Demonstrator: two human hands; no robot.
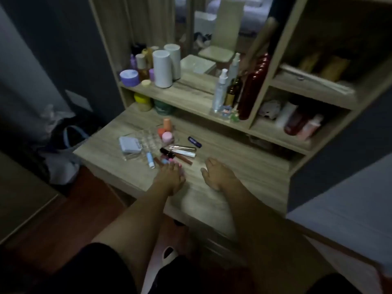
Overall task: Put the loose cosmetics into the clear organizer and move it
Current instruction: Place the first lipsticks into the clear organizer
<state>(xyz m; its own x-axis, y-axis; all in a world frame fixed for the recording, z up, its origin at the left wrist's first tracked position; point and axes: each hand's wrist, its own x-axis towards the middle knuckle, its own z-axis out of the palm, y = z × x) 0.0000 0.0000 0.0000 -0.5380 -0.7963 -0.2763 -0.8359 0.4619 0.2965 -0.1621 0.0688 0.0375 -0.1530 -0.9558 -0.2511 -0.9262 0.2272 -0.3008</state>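
A clear organizer (146, 140) stands on the wooden desk (233, 166), with a pale blue compact (129, 145) lying on its left part. An orange tube (167, 123), an orange pot (161, 131) and a pink jar (167, 136) stand at its right side. Loose tubes lie in front: a gold-capped gloss (183, 147), a white tube (184, 154), a black lipstick (166, 152), a blue stick (150, 160) and a purple tube (194, 142). My left hand (169, 176) rests flat just below the loose tubes, fingers apart. My right hand (216, 174) lies on the bare desk to the right, holding nothing.
A shelf (186, 96) behind the desk holds white cylinders (162, 68), a purple jar (129, 77), spray bottles (220, 90) and a dark red bottle (252, 88). A mirror stands behind. Side cubbies on the right hold more bottles. A bag (63, 143) sits on the floor at left.
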